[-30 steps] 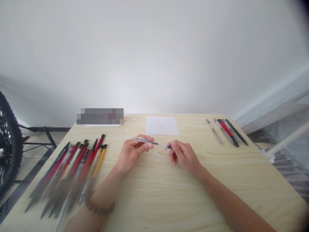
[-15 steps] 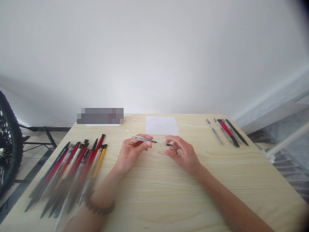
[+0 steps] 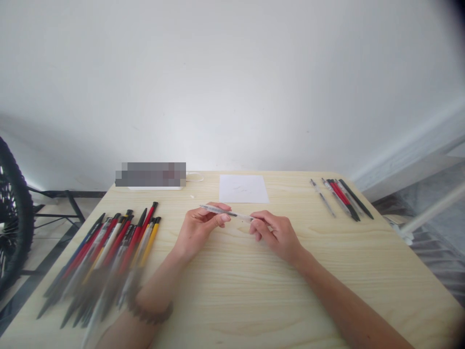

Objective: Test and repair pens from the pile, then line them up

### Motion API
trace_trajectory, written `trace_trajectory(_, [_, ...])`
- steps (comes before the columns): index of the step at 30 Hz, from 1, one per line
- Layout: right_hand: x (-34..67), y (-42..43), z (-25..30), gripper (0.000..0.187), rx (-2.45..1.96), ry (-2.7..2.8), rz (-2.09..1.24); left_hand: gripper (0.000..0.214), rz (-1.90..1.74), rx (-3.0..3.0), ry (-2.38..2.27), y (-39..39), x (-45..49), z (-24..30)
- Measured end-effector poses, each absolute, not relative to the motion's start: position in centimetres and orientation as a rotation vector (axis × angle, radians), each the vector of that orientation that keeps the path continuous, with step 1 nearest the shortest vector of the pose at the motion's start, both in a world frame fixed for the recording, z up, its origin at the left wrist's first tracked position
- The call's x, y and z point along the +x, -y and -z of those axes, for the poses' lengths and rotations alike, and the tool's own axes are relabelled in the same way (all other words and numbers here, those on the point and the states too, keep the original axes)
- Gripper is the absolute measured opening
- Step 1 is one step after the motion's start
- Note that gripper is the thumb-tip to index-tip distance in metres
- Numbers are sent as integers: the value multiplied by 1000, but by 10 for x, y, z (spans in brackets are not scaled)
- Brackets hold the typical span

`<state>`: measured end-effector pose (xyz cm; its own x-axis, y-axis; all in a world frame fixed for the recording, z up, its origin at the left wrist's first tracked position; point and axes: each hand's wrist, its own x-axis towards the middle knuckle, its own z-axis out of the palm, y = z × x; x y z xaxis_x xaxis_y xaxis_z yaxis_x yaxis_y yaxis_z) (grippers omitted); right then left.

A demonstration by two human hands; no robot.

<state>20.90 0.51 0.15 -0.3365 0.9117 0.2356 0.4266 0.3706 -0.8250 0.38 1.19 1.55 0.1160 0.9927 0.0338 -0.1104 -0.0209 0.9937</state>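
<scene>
Pen (image 3: 238,215): slim, straight, translucent; left fingers (image 3: 221,219) pinch it, right fingers (image 3: 260,226) grasp end.

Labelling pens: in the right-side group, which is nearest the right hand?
The clear-barrelled pen at the group's left end. A gap separates it from the other pens, which lie bunched farther from the right hand.

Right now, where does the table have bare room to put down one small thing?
The table is bare between the left forearm and right forearm, and between the right grip and the right-side pens. It is crowded at left, under the pen pile, and at centre, where the left grip and right grip hold a clear pen before the paper.
</scene>
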Motion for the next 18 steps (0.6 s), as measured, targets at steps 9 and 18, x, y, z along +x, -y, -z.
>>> trace_trajectory(9, [207, -6, 0, 28, -1150, 1939, -897, 19, -1190, 1065, -910, -11, 8, -17])
trace_trajectory(18, [205, -4, 1, 15, -1187, 1841, -794, 35, -1265, 966, -869, -12, 7, -15])
